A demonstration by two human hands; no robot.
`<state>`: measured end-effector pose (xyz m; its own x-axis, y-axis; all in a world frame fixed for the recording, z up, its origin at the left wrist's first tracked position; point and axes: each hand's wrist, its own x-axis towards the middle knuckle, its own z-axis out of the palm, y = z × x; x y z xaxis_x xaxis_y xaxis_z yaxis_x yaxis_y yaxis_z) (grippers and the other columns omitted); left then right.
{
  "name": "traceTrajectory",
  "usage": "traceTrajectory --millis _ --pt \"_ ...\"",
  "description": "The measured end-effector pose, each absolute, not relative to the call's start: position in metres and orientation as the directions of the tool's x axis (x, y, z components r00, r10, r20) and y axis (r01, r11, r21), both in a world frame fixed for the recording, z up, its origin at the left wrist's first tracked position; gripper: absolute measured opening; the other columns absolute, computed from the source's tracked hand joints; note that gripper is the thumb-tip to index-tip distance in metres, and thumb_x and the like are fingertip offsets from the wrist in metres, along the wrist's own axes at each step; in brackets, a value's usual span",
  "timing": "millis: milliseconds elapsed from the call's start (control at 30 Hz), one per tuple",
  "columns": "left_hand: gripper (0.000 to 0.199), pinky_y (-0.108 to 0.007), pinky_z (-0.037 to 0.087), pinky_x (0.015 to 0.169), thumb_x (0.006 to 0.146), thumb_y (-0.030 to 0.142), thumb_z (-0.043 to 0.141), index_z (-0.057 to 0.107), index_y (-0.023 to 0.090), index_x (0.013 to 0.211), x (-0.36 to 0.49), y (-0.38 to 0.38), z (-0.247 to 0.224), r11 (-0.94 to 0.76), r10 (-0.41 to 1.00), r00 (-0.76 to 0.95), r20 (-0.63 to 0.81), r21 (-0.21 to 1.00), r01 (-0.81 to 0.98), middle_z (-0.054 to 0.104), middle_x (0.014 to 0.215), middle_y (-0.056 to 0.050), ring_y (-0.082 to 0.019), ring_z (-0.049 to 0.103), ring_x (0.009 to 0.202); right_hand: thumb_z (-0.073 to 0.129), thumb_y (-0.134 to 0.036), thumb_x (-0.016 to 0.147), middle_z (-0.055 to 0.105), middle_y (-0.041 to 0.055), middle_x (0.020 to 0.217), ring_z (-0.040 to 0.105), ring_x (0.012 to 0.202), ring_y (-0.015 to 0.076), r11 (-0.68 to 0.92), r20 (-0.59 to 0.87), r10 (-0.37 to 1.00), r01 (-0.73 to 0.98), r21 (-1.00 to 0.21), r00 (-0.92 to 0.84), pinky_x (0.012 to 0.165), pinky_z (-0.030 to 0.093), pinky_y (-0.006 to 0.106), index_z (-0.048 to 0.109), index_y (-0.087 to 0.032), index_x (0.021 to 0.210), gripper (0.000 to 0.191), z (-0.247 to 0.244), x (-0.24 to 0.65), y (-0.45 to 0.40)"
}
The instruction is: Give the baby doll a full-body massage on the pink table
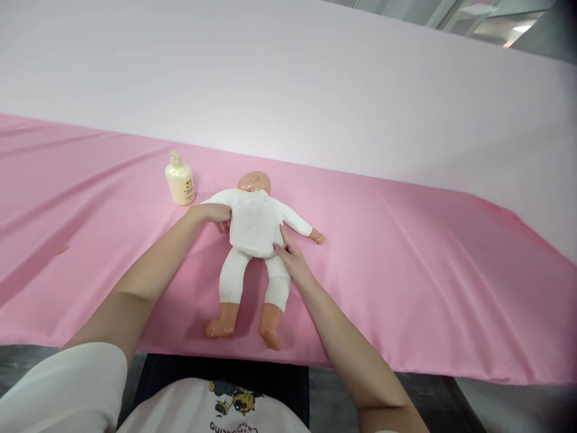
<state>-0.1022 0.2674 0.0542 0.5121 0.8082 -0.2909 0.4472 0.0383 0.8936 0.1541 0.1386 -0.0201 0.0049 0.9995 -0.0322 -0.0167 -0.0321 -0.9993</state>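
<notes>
A baby doll (256, 222) with a white cloth body and skin-toned plastic head, hand and feet lies on its back on the pink cloth, feet towards me. My left hand (218, 215) is bent against the side of its torso, just under the doll's arm on that side; some fingertips are hidden. On the opposite side, my right hand (291, 255) grips the lower torso, thumb and fingers on the white fabric. The doll's arm on the right stretches out freely over the cloth, while the end of the other one is covered by my left wrist.
A cream pump bottle (180, 183) stands upright to the left of the doll's head. Pink cloth (406, 288) with soft folds covers the table to its front edge. Behind it rises a plain white surface (270, 78). A dark seat edge shows below the table.
</notes>
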Motion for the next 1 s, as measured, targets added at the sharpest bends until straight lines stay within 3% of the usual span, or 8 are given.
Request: traceTrajectory --millis 100,233,300,367,467,567,833,1000 --pt "0.005 -0.034 0.054 0.059 0.065 0.015 0.069 0.069 0.019 0.061 -0.108 0.270 0.078 -0.035 0.783 0.415 -0.464 0.633 0.773 0.065 0.058 -0.008 -0.025 0.065 0.058 0.068 -0.045 0.085 0.037 -0.0015 0.165 0.034 0.155 0.0219 0.017 0.017 1.000 0.092 -0.996 -0.003 0.132 0.023 0.050 0.041 -0.034 0.155 0.075 -0.024 0.155 0.137" --pt "0.030 -0.043 0.055 0.089 0.092 0.042 0.056 0.073 0.018 0.100 -0.094 0.253 0.092 -0.310 0.931 0.364 0.029 0.588 0.748 0.072 0.101 -0.015 -0.032 0.069 0.096 0.061 -0.040 0.090 0.015 -0.0035 0.172 0.009 0.162 0.0169 0.142 0.148 0.989 0.287 -0.947 0.000 0.134 0.011 0.044 0.042 -0.034 0.154 0.068 -0.022 0.150 0.129" --pt "0.053 -0.052 0.044 0.109 0.099 0.049 0.045 0.053 0.019 0.142 -0.077 0.243 0.083 -0.443 0.886 0.444 0.131 0.520 0.730 0.054 0.146 -0.017 -0.036 0.054 0.133 0.056 -0.039 0.093 0.006 -0.0045 0.173 0.004 0.162 0.0157 0.148 0.146 0.989 0.325 -0.934 -0.033 0.134 0.010 0.044 0.041 -0.034 0.154 0.063 -0.020 0.147 0.126" --pt "0.067 -0.064 0.027 0.120 0.102 0.053 0.036 0.029 0.018 0.159 -0.059 0.235 0.067 -0.442 0.874 0.486 -0.005 0.405 0.800 0.017 0.170 -0.016 -0.042 0.026 0.153 0.054 -0.040 0.094 0.003 -0.0055 0.173 0.000 0.162 0.0164 0.131 0.121 0.991 0.341 -0.931 -0.053 0.133 0.009 0.045 0.044 -0.034 0.153 0.060 -0.020 0.144 0.124" --pt "0.078 -0.072 0.008 0.122 0.102 0.055 0.033 0.011 0.015 0.165 -0.040 0.229 0.042 -0.383 0.891 0.441 -0.112 0.335 0.861 -0.005 0.172 -0.016 -0.046 0.000 0.158 0.053 -0.044 0.093 0.001 -0.0050 0.173 -0.013 0.161 0.0188 0.117 0.106 0.993 0.371 -0.921 -0.052 0.132 0.000 0.049 0.046 -0.031 0.152 0.061 -0.026 0.146 0.125" --pt "0.078 -0.069 0.007 0.124 0.102 0.057 0.027 0.004 0.017 0.165 -0.034 0.230 0.028 -0.368 0.901 0.415 -0.123 0.285 0.885 -0.009 0.172 -0.013 -0.044 -0.003 0.158 0.049 -0.041 0.093 0.005 -0.0018 0.173 -0.016 0.160 0.0207 0.135 0.118 0.991 0.456 -0.880 -0.065 0.131 -0.006 0.052 0.047 -0.026 0.152 0.062 -0.030 0.150 0.128" --pt "0.076 -0.070 0.016 0.122 0.103 0.054 0.031 0.010 0.016 0.165 -0.034 0.229 0.023 -0.389 0.904 0.423 -0.059 0.294 0.873 -0.001 0.172 -0.015 -0.044 0.010 0.158 0.048 -0.043 0.092 0.014 0.0039 0.172 -0.006 0.162 0.0355 0.132 0.159 0.987 0.713 -0.689 -0.028 0.127 -0.005 0.067 0.046 -0.024 0.153 0.064 -0.004 0.138 0.174" --pt "0.062 -0.068 0.023 0.121 0.091 0.031 0.059 0.048 0.018 0.150 -0.053 0.242 0.046 -0.366 0.865 0.501 -0.023 0.655 0.661 0.031 0.166 -0.017 -0.045 0.030 0.151 0.054 -0.054 0.090 0.013 -0.0007 0.173 -0.005 0.161 0.0381 0.138 0.150 0.988 0.700 -0.701 -0.045 0.123 -0.009 0.071 0.041 -0.032 0.155 0.070 0.003 0.116 0.224"
